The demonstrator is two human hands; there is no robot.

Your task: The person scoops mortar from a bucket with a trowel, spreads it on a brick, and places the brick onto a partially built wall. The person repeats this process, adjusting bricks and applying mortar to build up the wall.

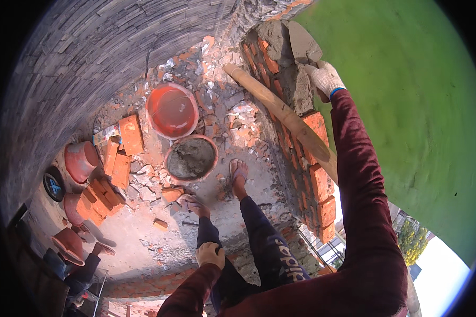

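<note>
My right hand [325,78], in a white knitted glove, is closed around the handle of a trowel. The trowel's broad grey blade [304,45] lies over wet mortar [275,39] on top of a brick wall [316,179]. More mortar [302,94] sits on the wall just beside the glove. My bare left hand [210,254] rests on my left knee, thumb apart from the fingers; part of the fingers is hidden.
A wooden pole [280,111] leans along the wall. Near my feet stand a mortar tub [193,158] and a red tub [172,111]. Bricks [101,199] are stacked at left, beside buckets [82,161] and another person's foot [104,248]. Green sheeting [407,105] hangs beyond the wall.
</note>
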